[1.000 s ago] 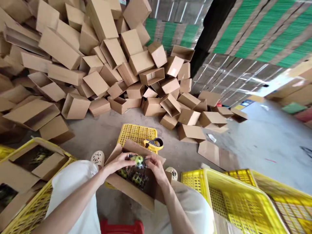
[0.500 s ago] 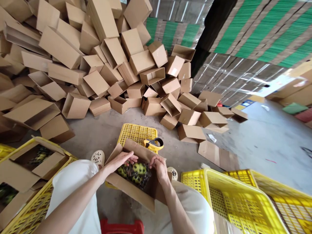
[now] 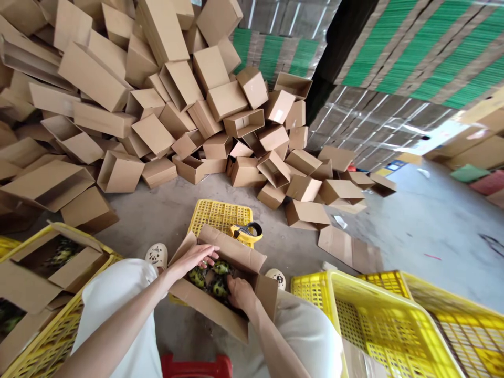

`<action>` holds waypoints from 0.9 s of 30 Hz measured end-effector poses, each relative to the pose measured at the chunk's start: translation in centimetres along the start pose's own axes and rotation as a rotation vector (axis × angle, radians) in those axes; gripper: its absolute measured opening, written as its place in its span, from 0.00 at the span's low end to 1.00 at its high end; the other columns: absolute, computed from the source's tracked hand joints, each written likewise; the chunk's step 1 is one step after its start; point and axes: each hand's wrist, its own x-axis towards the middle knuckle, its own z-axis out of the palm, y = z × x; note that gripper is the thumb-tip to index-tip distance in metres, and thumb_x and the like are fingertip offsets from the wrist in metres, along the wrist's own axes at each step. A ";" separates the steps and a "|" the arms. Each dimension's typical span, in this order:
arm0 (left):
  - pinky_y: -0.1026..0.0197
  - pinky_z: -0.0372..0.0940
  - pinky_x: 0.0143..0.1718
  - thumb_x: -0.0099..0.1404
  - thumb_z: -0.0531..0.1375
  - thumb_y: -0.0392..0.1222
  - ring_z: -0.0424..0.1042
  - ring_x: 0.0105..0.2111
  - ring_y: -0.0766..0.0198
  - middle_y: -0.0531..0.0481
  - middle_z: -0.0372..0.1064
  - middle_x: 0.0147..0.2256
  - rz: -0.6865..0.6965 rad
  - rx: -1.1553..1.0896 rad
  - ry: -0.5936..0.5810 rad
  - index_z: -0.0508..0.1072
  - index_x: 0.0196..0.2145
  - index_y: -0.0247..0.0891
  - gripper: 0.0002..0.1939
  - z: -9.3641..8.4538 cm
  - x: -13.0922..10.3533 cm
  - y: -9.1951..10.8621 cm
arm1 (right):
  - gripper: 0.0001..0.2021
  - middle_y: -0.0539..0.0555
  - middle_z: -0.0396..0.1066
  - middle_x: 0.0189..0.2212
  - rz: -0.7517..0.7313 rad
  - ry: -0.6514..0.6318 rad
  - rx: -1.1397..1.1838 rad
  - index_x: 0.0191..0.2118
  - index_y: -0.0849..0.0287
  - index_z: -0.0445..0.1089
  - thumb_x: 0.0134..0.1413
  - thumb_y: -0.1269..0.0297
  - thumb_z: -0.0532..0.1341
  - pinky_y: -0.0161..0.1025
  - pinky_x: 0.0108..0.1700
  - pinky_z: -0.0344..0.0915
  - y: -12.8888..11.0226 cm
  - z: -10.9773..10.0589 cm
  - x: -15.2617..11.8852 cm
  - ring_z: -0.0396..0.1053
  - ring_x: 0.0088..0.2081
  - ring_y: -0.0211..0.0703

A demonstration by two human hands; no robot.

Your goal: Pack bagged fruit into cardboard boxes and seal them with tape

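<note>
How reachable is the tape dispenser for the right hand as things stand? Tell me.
Likely yes. The right hand is down in the open box, but the tape dispenser sits uncovered just past the far flap, which the hand would need to clear.

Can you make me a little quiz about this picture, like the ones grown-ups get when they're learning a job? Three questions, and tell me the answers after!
1. True or false: the yellow-and-black tool is outside the open cardboard box that the hands are working at.

2. What colour is the plastic thing at the bottom edge of the picture?
A) blue
B) red
C) green

3. Which hand reaches deeper into that box, with its fingers at the spotted green things?

Key: 1 true; 2 B; 3 the right hand.
</note>
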 end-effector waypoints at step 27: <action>0.51 0.71 0.53 0.76 0.50 0.53 0.80 0.48 0.50 0.38 0.81 0.49 0.066 0.577 0.034 0.80 0.51 0.37 0.23 -1.6 1.1 -2.5 | 0.30 0.51 0.73 0.21 -0.153 0.262 0.610 0.39 0.61 0.80 0.71 0.38 0.52 0.37 0.32 0.68 0.8 -4.3 0.7 0.72 0.26 0.43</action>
